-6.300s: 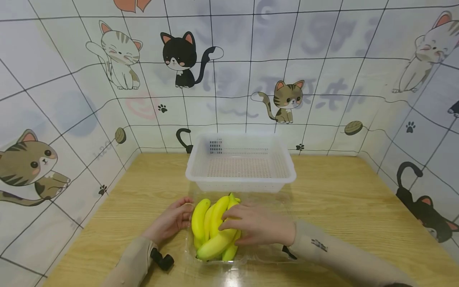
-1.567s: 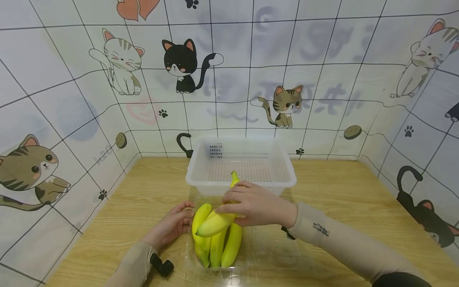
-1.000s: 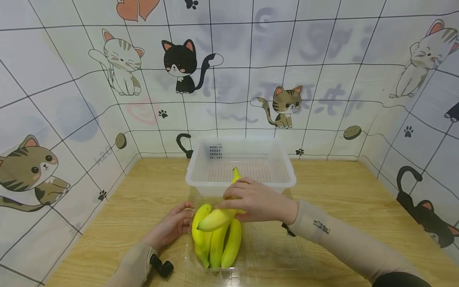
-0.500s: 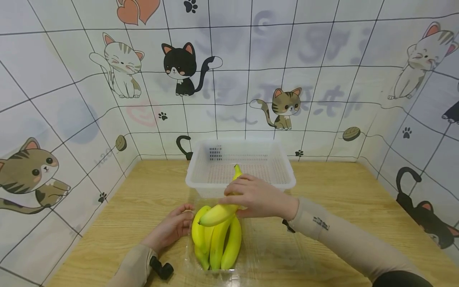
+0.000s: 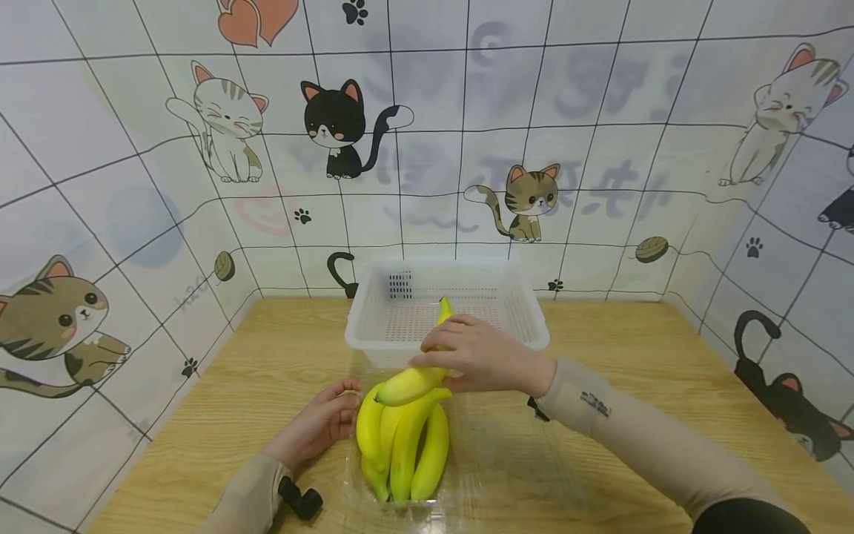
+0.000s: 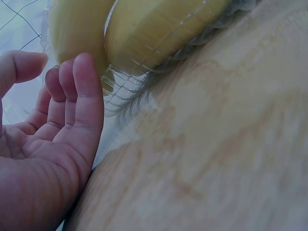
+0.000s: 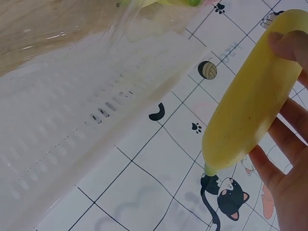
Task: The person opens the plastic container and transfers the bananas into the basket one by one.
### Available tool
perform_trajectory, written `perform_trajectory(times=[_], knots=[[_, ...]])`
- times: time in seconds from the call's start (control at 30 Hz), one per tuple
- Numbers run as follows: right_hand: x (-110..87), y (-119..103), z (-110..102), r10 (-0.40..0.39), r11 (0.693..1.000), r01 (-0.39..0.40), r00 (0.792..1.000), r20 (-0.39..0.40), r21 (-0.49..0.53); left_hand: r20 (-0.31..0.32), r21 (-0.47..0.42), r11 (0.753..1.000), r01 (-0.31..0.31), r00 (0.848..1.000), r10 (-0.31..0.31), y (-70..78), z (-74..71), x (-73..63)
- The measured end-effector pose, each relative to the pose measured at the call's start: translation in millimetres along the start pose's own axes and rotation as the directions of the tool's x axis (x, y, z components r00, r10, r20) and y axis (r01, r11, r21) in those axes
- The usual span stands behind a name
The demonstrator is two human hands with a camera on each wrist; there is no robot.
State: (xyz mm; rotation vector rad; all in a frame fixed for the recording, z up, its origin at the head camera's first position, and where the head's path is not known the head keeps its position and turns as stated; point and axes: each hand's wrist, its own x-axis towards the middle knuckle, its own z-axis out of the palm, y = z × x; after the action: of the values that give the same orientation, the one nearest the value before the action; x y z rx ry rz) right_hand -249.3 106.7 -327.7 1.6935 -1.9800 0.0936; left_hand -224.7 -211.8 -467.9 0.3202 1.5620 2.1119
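My right hand (image 5: pixel 490 360) grips a yellow banana (image 5: pixel 408 386) between thumb and fingers. The banana is raised above the others, and its far end overlaps the white basket in the head view. In the right wrist view the thumb lies across this banana (image 7: pixel 255 91) with the fingers behind it. Below, several bananas (image 5: pixel 403 460) lie side by side in a clear plastic box (image 5: pixel 373 503). My left hand (image 5: pixel 320 423) is at the box's left side. The left wrist view shows its slightly bent fingers (image 6: pixel 86 77) right at the clear wall, thumb apart.
A white perforated plastic basket (image 5: pixel 363 343) stands behind the box, nothing visible in it. A clear plastic flap (image 5: pixel 520 467) spreads to the box's right on the wooden table (image 5: pixel 634 415). Cat-patterned wall covering (image 5: pixel 434 170) encloses the back and sides.
The right hand has lifted the banana out from among the others and carried it up and forward, toward the basket. The left hand stays beside the box. The head view has tilted slightly.
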Motion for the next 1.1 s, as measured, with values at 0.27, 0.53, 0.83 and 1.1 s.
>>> perform_trajectory(times=[0.27,0.53,0.83,1.1], knots=[[-7.0,14.1,4.4,0.03,1.0,-0.03,1.0,0.009,-0.003,0.0,0.007,1.0,0.002,1.0,-0.002,-0.2,-0.3,0.3],[-8.5,25.1,5.6,0.056,0.998,-0.055,0.998,0.032,-0.03,-0.042,0.01,0.999,0.031,0.999,-0.031,-0.2,0.0,1.3],[-12.2,39.6,8.7,0.08,0.996,-0.079,0.996,0.027,-0.043,-0.005,0.007,1.0,0.004,1.0,-0.004,-0.9,-1.8,1.0],[-18.4,50.2,10.1,0.114,0.993,-0.111,0.991,0.068,-0.046,-0.007,0.0,1.0,0.005,1.0,-0.005,-1.3,-1.7,0.9]])
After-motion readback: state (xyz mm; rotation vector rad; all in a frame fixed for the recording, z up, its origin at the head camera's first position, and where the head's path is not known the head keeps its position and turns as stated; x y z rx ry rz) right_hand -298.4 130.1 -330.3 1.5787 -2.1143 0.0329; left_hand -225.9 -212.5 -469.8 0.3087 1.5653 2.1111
